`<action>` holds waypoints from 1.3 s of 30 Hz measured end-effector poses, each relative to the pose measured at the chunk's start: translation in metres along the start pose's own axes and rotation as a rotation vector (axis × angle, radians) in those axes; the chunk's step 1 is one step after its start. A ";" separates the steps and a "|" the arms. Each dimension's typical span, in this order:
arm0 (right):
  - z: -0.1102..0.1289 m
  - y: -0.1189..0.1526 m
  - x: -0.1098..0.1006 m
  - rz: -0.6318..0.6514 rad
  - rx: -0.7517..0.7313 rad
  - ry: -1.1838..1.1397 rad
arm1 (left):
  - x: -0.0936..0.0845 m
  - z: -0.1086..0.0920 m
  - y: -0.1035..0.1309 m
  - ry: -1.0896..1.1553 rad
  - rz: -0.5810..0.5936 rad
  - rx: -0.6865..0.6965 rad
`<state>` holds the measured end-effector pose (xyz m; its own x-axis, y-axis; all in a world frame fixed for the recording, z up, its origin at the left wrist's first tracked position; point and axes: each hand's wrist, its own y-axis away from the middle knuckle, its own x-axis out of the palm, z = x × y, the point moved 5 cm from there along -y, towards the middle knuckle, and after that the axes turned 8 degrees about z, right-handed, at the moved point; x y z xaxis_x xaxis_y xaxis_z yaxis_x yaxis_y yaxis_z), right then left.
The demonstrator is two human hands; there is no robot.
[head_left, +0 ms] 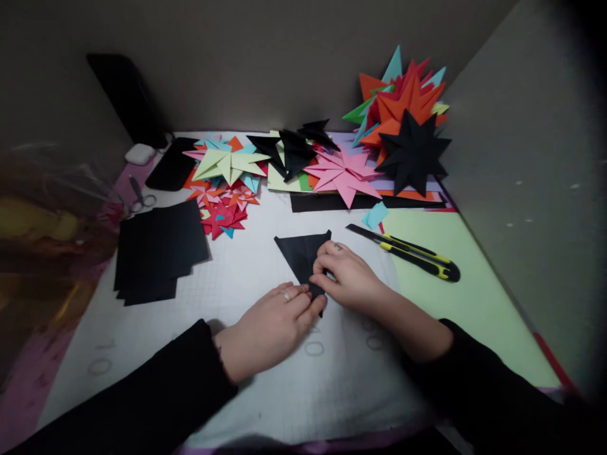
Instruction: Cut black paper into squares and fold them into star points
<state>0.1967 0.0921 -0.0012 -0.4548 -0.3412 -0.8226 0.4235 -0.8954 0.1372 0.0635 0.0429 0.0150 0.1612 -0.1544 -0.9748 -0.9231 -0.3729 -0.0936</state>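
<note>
A partly folded piece of black paper (300,250) lies on the white grid-marked sheet in front of me, its wide side away from me and its narrow end towards me. My left hand (275,322), with a ring on one finger, presses its fingertips on the narrow end. At the paper's right edge my right hand (344,272) pinches the fold between thumb and curled fingers. The fingers of both hands cover the lower part of the paper. A black and yellow box cutter (417,256) rests right of my right hand, its blade end pointing to the back left.
Square black sheets (159,249) are stacked at the left, near small scissors (142,201). Colourful folded paper stars (227,164), a pink star (346,170) and a black star (417,151) line the back. A phone (173,163) lies back left. Walls enclose the table.
</note>
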 end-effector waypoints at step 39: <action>0.010 0.000 0.004 0.025 0.079 0.206 | 0.012 -0.017 0.009 0.041 0.136 -0.064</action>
<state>0.1869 0.0876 0.0011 -0.2719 -0.3055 -0.9125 0.3664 -0.9097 0.1953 0.0626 0.0224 0.0059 0.0510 -0.2441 -0.9684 -0.9137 -0.4030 0.0535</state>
